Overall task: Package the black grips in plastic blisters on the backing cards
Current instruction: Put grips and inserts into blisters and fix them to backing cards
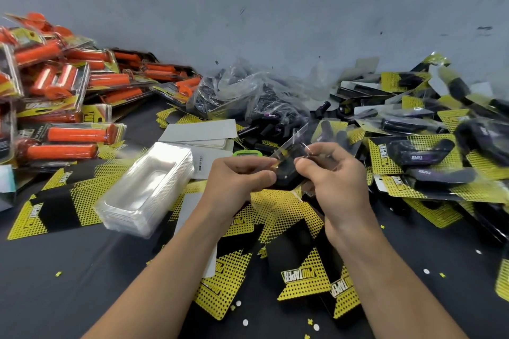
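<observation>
1. At the far left, a pile of packaged orange grips point(63, 82) is cut off by the picture's edge. The lower packs are buried under the upper ones.
2. Right of that pile, on the dark table point(68, 283), lies a stack of empty clear blisters point(146, 190). Its long axis runs away from the person and to the right. It rests on loose yellow-and-black backing cards point(52, 209).
3. Behind the stack, white card backs point(201, 132) lie flat. A small green object point(243, 153) just beyond the left hand is mostly hidden and cannot be identified.
4. The left hand point(237, 176) reaches in from the lower left and is raised above the cards. Its fingers are curled, pinching the left edge of a clear blister point(292, 140).
5. The blister is held in the air between both hands. Its long axis points away from the person, with the far end tilted up and to the right. The black grip point(286, 173) sits in it; only its near end shows between the hands, and blur smears the rest.
6. The right hand point(330, 173) comes in from the lower right with curled fingers gripping the blister's right edge. Its fingertips are partly hidden behind the plastic.
7. Behind the hands is a crumpled clear bag of loose black grips point(248, 96). Its contents are hard to make out.
8. At the far right, a heap of packaged black grips point(427, 146) is blurred and cut off by the edge.
</observation>
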Tool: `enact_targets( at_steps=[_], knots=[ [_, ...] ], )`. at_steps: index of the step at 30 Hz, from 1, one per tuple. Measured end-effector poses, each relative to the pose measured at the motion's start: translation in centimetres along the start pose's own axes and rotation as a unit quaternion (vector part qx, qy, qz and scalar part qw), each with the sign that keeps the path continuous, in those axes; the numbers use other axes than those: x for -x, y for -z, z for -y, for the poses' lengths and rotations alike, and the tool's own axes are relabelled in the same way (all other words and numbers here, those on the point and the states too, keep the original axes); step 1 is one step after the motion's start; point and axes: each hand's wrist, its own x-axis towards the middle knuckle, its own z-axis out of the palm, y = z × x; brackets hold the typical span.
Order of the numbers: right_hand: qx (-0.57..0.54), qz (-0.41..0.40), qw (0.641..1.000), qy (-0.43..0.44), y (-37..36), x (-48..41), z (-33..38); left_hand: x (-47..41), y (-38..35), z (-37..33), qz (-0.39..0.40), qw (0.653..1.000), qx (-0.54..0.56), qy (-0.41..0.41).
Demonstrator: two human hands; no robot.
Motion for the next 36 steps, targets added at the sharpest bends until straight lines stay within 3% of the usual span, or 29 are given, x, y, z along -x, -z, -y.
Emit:
enact_targets(
  at_steps=[5, 8, 12, 14, 18, 22, 24, 26, 28, 30, 33, 36],
  knots=[
    [-0.104, -0.042, 0.989, -0.096, -0.1, 0.2, 0.1, -0.5, 0.4, -0.1, -0.016, 0.99, 0.125, 0.06],
    [-0.201, -0.065, 0.969, -0.132, -0.6, 0.7, 0.1, -0.5, 0.7, -0.2, 0.102, 0.962, 0.238, 0.085],
    [-0.266, -0.064, 0.948, -0.165, -1.1, 1.4, 0.5, -0.3, 0.2, 0.0, 0.252, 0.945, 0.205, 0.021],
    [-0.268, -0.064, 0.945, -0.178, -1.3, 1.6, 0.5, -0.3, 0.0, 0.0, 0.242, 0.947, 0.21, 0.015],
    [-0.233, -0.062, 0.955, -0.17, -2.1, 2.2, 0.1, -0.4, -0.4, 0.4, 0.136, 0.968, 0.211, 0.021],
    [-0.209, -0.08, 0.967, -0.123, -1.7, 1.9, 0.5, -0.8, 0.0, 0.7, 0.126, 0.956, 0.259, 0.049],
    [-0.131, -0.093, 0.985, -0.068, -0.9, 1.7, 0.9, -1.0, 0.6, 0.6, 0.118, 0.93, 0.337, 0.087],
    [0.057, -0.103, 0.993, 0.026, 0.0, 1.4, 0.8, -1.3, 1.1, 0.5, 0.109, 0.901, 0.403, 0.122],
    [0.242, -0.067, 0.961, 0.113, 0.4, 1.4, 0.5, -1.4, 1.4, 0.6, 0.105, 0.885, 0.432, 0.137],
    [0.386, 0.021, 0.912, 0.137, 0.1, 1.7, 0.3, -1.6, 1.6, 0.8, 0.103, 0.87, 0.459, 0.149],
    [0.437, 0.148, 0.877, 0.131, -1.1, 2.8, -0.2, -1.8, 2.2, 1.2, 0.104, 0.843, 0.502, 0.162],
    [0.444, 0.258, 0.849, 0.125, -2.4, 4.1, -1.1, -2.1, 3.0, 1.5, 0.09, 0.853, 0.494, 0.141]
  ],
)
